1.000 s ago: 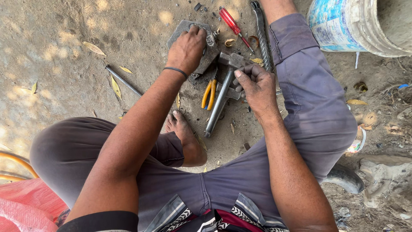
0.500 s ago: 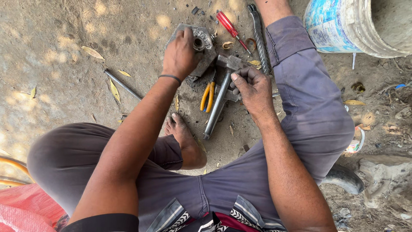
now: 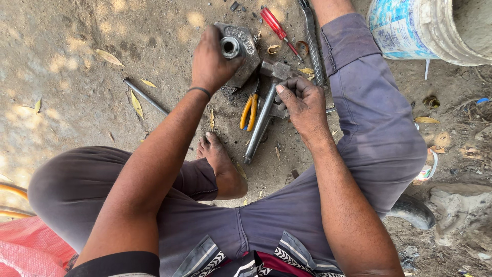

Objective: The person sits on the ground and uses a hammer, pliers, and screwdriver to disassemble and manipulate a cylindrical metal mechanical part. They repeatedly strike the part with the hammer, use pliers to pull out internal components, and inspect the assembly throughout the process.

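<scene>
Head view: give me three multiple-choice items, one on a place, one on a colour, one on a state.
1. Where do the pliers lie?
A. between the hands
B. in the bucket
C. on the knee

2. The screwdriver handle is
A. blue
B. red
C. green

3. The left hand is
A. open and empty
B. flat on the ground
C. closed on a short metal tube

Answers: 1 A, on the dirt beside the hammer under the right hand; 2 B, plainly red; 3 C, fingers wrap the tube.
</scene>
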